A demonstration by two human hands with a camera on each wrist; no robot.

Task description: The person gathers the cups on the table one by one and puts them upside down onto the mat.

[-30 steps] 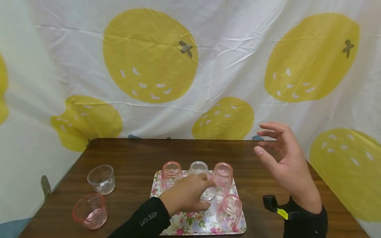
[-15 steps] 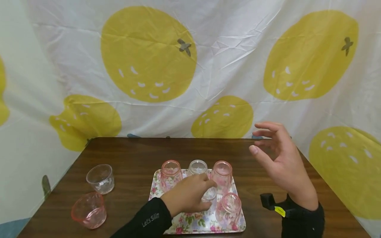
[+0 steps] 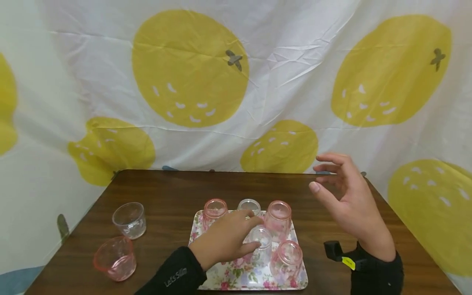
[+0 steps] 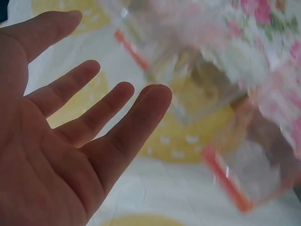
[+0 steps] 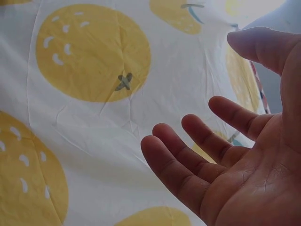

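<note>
My left hand [image 3: 225, 239] hovers over the floral tray [image 3: 254, 282], just left of an upside-down clear glass [image 3: 262, 246]. Its fingers are spread with nothing between them, as the left wrist view also shows. Around it on the tray, more glasses stand bottom-up: a pink one [image 3: 215, 209] at the back left, a clear one [image 3: 249, 206] at the back middle, a pink one [image 3: 278, 219] at the back right and a pink one [image 3: 287, 262] at the front right. Raised in the air right of the tray, my right hand [image 3: 350, 200] holds nothing, its fingers loosely bent.
Two cups stand mouth-up on the brown table [image 3: 166, 188] to the left of the tray: a clear cup [image 3: 130, 221] and, nearer, a pink-rimmed cup [image 3: 117, 260]. A white cloth [image 3: 284, 90] printed with yellow fruit hangs behind the table.
My left hand has drawn back leftward from the middle clear glass, which now shows more fully and stays on the tray. The right hand is nearly unchanged.
</note>
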